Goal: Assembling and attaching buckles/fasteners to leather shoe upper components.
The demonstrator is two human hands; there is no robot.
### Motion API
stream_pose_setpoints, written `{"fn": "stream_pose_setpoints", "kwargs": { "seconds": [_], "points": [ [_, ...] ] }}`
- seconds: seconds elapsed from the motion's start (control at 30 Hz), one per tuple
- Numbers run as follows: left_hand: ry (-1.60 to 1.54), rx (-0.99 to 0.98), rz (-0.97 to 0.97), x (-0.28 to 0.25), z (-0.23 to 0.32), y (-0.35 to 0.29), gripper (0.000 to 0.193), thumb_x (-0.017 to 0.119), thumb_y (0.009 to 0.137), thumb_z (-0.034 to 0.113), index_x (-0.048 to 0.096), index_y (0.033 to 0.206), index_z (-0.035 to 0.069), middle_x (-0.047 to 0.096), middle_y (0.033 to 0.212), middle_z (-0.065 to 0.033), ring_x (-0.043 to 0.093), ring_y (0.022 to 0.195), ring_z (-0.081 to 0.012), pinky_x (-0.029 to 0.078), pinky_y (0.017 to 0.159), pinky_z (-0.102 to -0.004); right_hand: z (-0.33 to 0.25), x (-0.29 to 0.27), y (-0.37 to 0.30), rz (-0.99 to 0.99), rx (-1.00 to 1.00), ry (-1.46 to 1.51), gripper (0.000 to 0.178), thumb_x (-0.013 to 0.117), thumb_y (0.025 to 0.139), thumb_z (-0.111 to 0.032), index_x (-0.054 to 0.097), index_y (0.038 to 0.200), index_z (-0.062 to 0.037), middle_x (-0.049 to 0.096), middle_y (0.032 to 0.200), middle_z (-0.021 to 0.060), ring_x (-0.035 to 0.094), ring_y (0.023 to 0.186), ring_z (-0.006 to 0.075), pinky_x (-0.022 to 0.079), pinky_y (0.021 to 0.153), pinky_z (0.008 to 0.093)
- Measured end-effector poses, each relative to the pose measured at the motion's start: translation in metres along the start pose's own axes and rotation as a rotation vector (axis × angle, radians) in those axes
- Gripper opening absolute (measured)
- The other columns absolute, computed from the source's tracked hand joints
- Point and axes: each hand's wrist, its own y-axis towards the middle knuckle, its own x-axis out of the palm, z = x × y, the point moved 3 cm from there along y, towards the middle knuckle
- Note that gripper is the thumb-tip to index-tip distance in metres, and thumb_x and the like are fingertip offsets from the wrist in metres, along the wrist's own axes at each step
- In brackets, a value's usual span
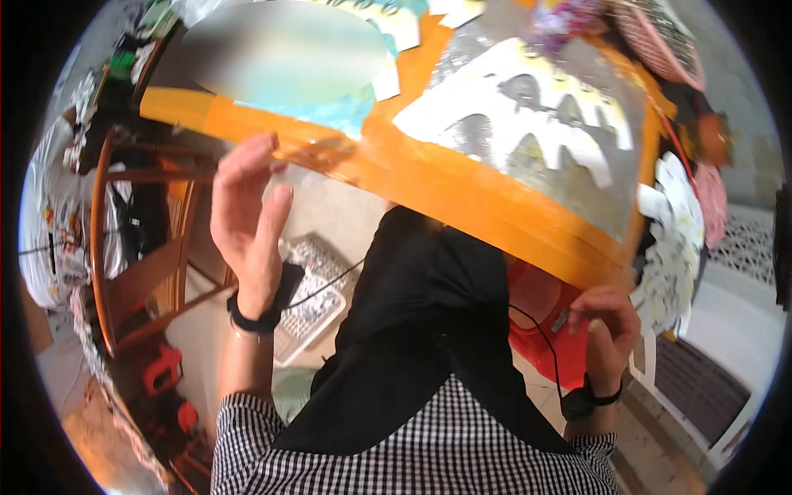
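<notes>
My left hand (250, 216) is raised by the left part of the orange table edge (462, 208), thumb apart from the curved fingers, holding nothing I can see. At the table's near right corner, my right hand (608, 337) hangs with loosely bent fingers apart; nothing shows in it. Between them on the table, a white sheet (445, 115) with leaf-like cut-outs and yellowish patches lies on a shiny grey mat (586, 202). Light-blue material (330, 115) lies farther left, partly hidden by a blurred oval.
A wooden chair (136, 289) stands to my left. A white plastic basket (309, 326) sits on the floor beside my legs, and a red plastic object (536, 346) is under the table's right side. White cut sheets (676, 247) hang beyond the right edge. A pink basket (652, 37) is at the far right.
</notes>
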Motion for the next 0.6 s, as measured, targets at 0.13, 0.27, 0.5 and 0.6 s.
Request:
{"fn": "stream_pose_setpoints", "kwargs": {
  "seconds": [0.13, 0.27, 0.5, 0.6],
  "points": [
    [-0.026, -0.018, -0.139, 0.018, 0.01, -0.018, 0.03, 0.062, 0.096, 0.001, 0.06, 0.126, -0.003, 0.058, 0.136, -0.015, 0.06, 0.119, -0.0218, 0.05, 0.101, -0.0365, -0.02, -0.005, -0.005, 0.049, -0.124, -0.071, 0.018, 0.061, 0.093, -0.002, 0.065, 0.11, 0.004, 0.065, 0.102, 0.0131, 0.062, 0.081, 0.0161, 0.052, 0.07, 0.0276],
    [0.163, 0.019, -0.214, 0.05, 0.012, 0.003, 0.03, 0.069, 0.09, 0.001, 0.067, 0.12, 0.002, 0.063, 0.131, -0.015, 0.062, 0.114, -0.0253, 0.049, 0.097, -0.0364, -0.028, -0.009, 0.039, 0.097, -0.19, -0.228, 0.019, 0.061, 0.093, 0.001, 0.066, 0.111, 0.0034, 0.064, 0.105, 0.0089, 0.062, 0.09, 0.0136, 0.05, 0.079, 0.0245],
    [0.525, -0.005, -0.328, 0.108, 0.01, 0.067, 0.036, 0.07, 0.089, 0.005, 0.065, 0.124, 0.003, 0.065, 0.118, -0.0134, 0.058, 0.108, -0.0305, 0.048, 0.095, -0.0397, -0.018, -0.019, 0.137, 0.133, 0.001, -0.567, 0.025, 0.069, 0.092, -0.003, 0.067, 0.117, -0.0033, 0.068, 0.09, 0.0016, 0.06, 0.078, 0.0071, 0.049, 0.07, 0.0235],
    [0.563, -0.159, -0.367, 0.11, 0.009, 0.076, 0.034, 0.069, 0.09, 0.004, 0.065, 0.123, 0.004, 0.064, 0.11, -0.0125, 0.059, 0.098, -0.0277, 0.05, 0.087, -0.0388, -0.017, -0.014, 0.153, 0.152, 0.183, -0.357, 0.025, 0.068, 0.093, -0.002, 0.067, 0.117, -0.0029, 0.068, 0.092, 0.0015, 0.06, 0.079, 0.0065, 0.048, 0.07, 0.0225]
  ]
}}
